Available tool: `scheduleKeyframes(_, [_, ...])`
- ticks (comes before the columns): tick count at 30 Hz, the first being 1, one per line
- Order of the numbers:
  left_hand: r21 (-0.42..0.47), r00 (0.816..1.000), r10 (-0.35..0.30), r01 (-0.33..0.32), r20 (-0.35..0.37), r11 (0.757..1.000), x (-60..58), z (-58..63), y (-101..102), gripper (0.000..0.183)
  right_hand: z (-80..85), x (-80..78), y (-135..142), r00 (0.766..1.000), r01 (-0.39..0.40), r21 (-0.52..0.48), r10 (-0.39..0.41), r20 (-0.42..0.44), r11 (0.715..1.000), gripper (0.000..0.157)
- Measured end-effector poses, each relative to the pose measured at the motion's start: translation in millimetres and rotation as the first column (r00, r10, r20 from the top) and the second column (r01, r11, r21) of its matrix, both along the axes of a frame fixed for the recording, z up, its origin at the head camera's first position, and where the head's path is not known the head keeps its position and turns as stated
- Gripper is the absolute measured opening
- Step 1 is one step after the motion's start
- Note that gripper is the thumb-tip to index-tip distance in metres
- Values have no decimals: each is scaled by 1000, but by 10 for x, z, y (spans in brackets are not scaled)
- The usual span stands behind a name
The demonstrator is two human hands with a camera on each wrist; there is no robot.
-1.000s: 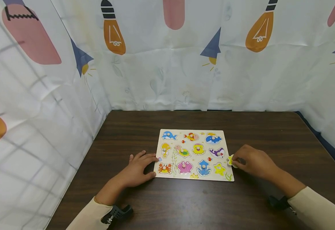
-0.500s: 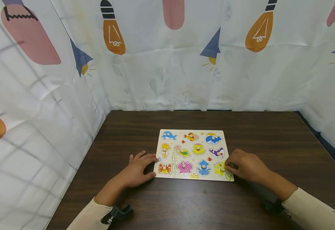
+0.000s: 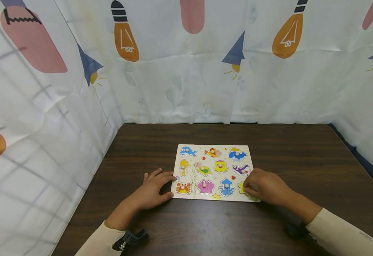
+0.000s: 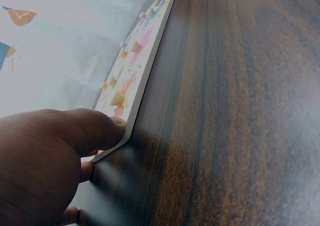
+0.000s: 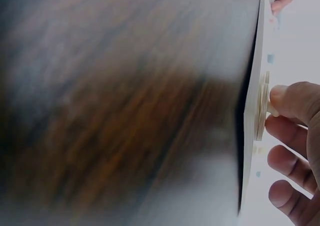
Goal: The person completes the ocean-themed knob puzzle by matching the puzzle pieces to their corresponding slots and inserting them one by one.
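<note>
A pale wooden peg puzzle board (image 3: pixel 216 178) with sea-animal pieces lies on the table. My left hand (image 3: pixel 152 189) rests at its left edge; in the left wrist view the thumb (image 4: pixel 95 130) lies on the near corner and the other fingers are spread along the side. My right hand (image 3: pixel 266 186) is over the board's lower right corner. Between thumb and forefinger it pinches the knob of a yellow star puzzle piece (image 3: pixel 241 187). The right wrist view shows that piece (image 5: pixel 262 109) edge-on, close against the board, its other fingers curled loosely. The star's picture is mostly covered by the hand.
The dark wooden table (image 3: pixel 205 227) extends around the board on all sides. A white printed curtain (image 3: pixel 186 85) hangs behind the table and along its left side. Seated pieces include a crab (image 3: pixel 183 187), a pink shell (image 3: pixel 205 186) and a blue squid (image 3: pixel 226 187).
My right hand has carried the star piece leftward from beside the board's right edge to the star picture at its lower right. My left hand and the board have stayed in place.
</note>
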State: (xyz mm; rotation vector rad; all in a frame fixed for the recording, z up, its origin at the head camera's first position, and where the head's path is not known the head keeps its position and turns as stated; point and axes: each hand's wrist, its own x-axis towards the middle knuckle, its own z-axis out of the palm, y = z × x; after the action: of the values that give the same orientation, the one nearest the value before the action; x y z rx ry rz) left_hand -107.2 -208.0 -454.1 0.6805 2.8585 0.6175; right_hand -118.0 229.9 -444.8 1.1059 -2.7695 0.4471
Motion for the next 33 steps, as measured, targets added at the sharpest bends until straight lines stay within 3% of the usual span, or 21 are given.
scheduleKeyframes(21, [6,1000,-3,3,-1,1000,18,29,9,47,-31,19,-56,1000,14,40,-14,7,999,11])
scheduleKeyframes(33, [16,1000,2,-3,18,1000,28,37,-5,55,148,53,153,978,208,-4,-208,17,978,27])
